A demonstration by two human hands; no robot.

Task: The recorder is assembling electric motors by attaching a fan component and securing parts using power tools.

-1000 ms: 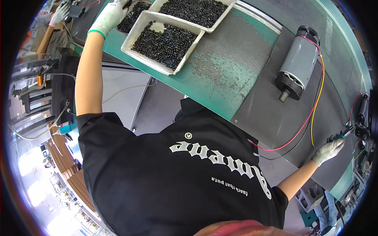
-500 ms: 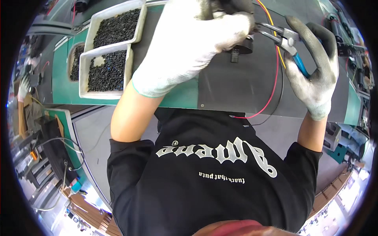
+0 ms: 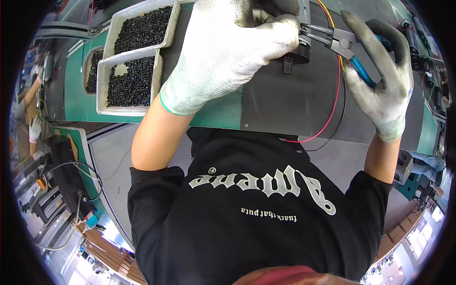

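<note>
A: ok biggest thing first, what's everyone working on?

B: a long workbench topped in worn green with a dark grey sheet (image 3: 275, 107) over part of it. Off to the left of the sheet sit two whitish rectangular trays, the nearer one (image 3: 156, 78) butted up against the farther one (image 3: 172, 29)

A: and the main piece?

B: a motor with a grey body and a round black end (image 3: 300, 56), over the dark sheet near the top of the view, right by the left hand's fingers. Most of it is blocked by that hand

A: hands?

B: both in whitish knit gloves with grey-stained fingers. Left hand (image 3: 225, 52) is curled in at the motor, thumb bent toward the fingers — can't tell what, if anything, it's pinching. Right hand (image 3: 382, 92) is wrapped loosely round the handles of some steel pliers with blue grips (image 3: 342, 43), forefinger stretched out past them. Plier jaws are a little apart, tips just beside the left thumb

A: small stuff?

B: a thin red wire (image 3: 331, 111) and a thin black wire (image 3: 343, 97) both loop down to the bench's front edge, plus a yellow wire (image 3: 327, 12) up top. Then a stubby threaded metal shaft (image 3: 287, 65) poking out of the motor toward the wearer — and smallest of all, heaps of tiny black pieces (image 3: 128, 85) filling the trays
</note>
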